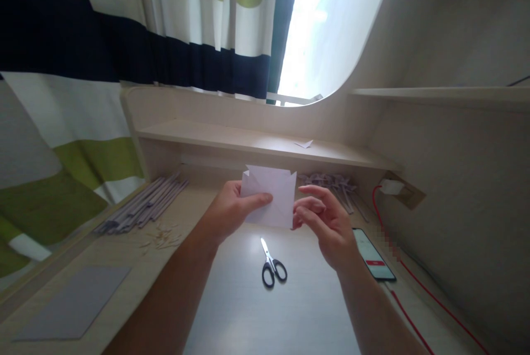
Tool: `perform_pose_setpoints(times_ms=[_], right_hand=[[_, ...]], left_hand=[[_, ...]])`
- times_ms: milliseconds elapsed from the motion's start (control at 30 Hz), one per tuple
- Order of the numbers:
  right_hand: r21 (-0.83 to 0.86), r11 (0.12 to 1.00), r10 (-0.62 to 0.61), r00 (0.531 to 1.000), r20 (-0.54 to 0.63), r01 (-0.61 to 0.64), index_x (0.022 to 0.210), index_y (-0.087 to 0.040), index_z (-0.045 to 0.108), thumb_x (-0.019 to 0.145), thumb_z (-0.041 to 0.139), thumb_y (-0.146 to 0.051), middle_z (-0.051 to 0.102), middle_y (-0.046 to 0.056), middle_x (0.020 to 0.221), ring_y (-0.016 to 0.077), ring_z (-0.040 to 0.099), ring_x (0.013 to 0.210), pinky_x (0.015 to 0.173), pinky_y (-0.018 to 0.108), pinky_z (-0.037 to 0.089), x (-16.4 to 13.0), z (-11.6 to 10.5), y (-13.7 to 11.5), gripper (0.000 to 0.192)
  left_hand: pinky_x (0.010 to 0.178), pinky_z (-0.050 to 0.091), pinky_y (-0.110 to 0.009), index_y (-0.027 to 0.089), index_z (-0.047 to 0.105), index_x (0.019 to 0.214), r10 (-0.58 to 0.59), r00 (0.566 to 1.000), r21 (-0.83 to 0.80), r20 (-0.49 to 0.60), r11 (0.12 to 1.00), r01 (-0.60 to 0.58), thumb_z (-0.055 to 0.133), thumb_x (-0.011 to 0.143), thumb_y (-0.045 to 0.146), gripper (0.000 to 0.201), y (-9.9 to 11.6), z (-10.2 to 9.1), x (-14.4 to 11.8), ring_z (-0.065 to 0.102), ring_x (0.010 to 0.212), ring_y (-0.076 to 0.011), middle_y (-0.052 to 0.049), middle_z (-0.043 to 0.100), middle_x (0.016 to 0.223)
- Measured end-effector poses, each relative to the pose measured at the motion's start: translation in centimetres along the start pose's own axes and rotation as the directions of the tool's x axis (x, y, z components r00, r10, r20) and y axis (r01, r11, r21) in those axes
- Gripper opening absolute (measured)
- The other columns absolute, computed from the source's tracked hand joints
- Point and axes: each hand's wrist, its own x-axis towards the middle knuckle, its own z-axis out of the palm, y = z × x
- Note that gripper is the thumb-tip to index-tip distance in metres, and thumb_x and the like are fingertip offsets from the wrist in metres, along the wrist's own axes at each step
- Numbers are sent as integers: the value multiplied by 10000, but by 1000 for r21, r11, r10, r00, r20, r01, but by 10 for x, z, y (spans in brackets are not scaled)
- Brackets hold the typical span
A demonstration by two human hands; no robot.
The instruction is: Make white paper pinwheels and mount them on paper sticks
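A folded white sheet of paper (273,192) is held up above the desk, between both hands. My left hand (232,208) grips its left edge, thumb across the front. My right hand (325,220) pinches the right lower edge with thumb and fingers, the index finger stretched out. Black-handled scissors (270,265) lie shut on the desk (248,311) directly below the paper.
A row of grey paper sticks (143,206) lies at the left. A grey sheet (77,302) rests near the front left. Folded grey paper pieces (335,186) sit at the back right. A phone (372,254) on a red cable (418,283) lies right. A paper scrap (304,144) is on the shelf.
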Motion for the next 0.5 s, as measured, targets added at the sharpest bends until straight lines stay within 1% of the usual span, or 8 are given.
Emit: perform_pose_setpoints(times_ms=[67,133,200,300,400,500], right_hand=[[-35,997,-69,996,54,71,1222,-304,700,969,743,-218,762,0,935,159,711,761,724,325,605,-3,-5,-5,270],[-142,981,-109,985,133,128,1152,-287,755,959,748,-169,770,21,970,165,719,815,756,324,599,-7,-9,-11,227],[-237,955,-136,973,189,179,1082,-266,795,942,763,-150,775,42,998,180,719,881,789,329,591,-9,-11,-17,185],[-281,933,-169,963,210,226,1023,-249,810,923,781,-141,781,53,1000,194,714,920,804,335,586,-9,-10,-23,151],[-273,923,-216,952,218,272,980,-235,812,911,787,-123,785,48,959,182,720,875,774,314,586,-8,-8,-25,134],[-260,919,-242,945,219,296,975,-240,807,891,805,-106,791,32,952,165,723,872,771,283,586,-8,-8,-24,159]], left_hand=[[677,558,-285,121,847,904,-4,1000,-30,9,1000,4,903,714,336,293,3,-1,-3,735,707,-204,-110,818,853],[664,557,-281,125,846,908,-6,1000,-57,22,998,7,911,707,337,300,6,-1,-5,733,699,-203,-111,818,858],[646,552,-273,126,842,887,-5,999,-67,33,998,7,918,700,346,298,7,-1,-6,726,684,-198,-108,813,840],[630,552,-263,128,838,859,-16,999,-62,44,998,19,935,683,356,304,7,0,-7,720,673,-193,-104,808,817],[632,559,-251,141,844,866,-13,999,-55,50,998,16,937,687,361,298,7,0,-8,720,679,-183,-93,815,831],[625,558,-234,155,846,848,-4,998,-56,57,998,7,931,700,362,268,7,0,-9,714,662,-166,-73,812,810]])
